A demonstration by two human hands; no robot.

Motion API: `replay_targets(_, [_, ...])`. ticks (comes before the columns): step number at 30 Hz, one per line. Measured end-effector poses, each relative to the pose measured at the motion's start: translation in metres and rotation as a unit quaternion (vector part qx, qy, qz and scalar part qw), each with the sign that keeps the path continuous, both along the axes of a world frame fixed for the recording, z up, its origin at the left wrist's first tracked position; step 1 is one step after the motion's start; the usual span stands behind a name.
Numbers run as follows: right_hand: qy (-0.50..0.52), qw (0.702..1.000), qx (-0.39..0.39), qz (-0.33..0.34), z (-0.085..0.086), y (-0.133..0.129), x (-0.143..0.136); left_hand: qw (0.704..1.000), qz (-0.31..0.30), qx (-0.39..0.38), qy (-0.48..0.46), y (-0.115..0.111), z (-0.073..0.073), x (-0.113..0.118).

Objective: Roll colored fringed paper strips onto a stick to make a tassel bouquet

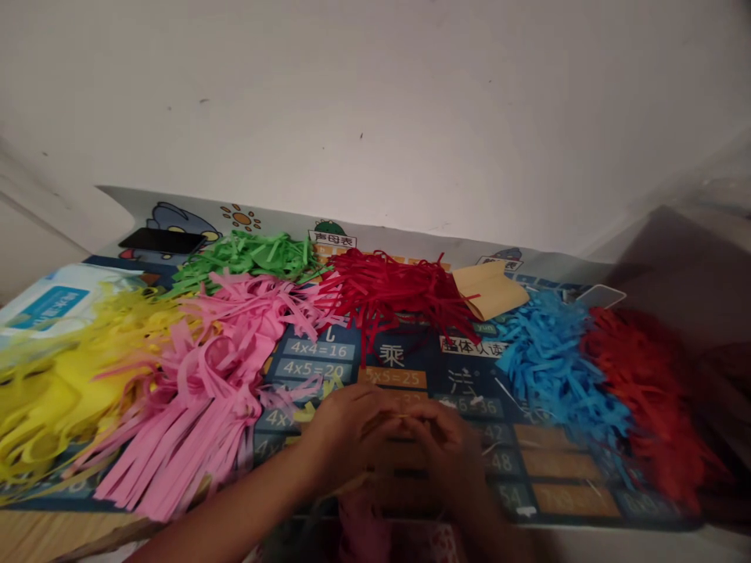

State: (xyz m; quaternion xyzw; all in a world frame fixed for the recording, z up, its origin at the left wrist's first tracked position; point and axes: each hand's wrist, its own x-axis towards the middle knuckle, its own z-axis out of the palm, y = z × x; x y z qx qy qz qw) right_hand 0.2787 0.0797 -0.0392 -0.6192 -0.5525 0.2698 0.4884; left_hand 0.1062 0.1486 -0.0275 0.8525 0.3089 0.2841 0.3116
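Note:
Close together over the printed mat, my left hand and my right hand meet at their fingertips. The fingers of both are pinched around something small and thin, too dim and blurred to name. Below them hang pink paper strips, and whether these join what I pinch cannot be seen. Just beyond my left hand lie pale purple strips and a few short yellow strips. A large bunch of pink strips spreads out to the left.
Yellow strips lie far left beside a white-and-blue packet. Green strips, red strips and tan paper line the back. Blue strips and orange-red strips lie right. A phone rests back left, before the wall.

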Motion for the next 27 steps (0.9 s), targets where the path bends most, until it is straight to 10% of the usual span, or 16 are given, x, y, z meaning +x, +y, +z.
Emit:
replay_targets(11, [-0.036,0.998,0.054,-0.002,0.004,-0.003,-0.004,0.983,0.005,0.154,-0.097,-0.004,-0.004,0.000])
replay_targets(20, [-0.050,0.994,0.097,0.002,0.001,-0.004,-0.014,0.992,0.012,0.128,-0.022,0.001,-0.006,0.007])
replay_targets(27, [-0.293,0.941,-0.037,-0.168,-0.022,-0.023,0.108,0.997,0.000,0.067,-0.033,0.022,-0.015,-0.028])
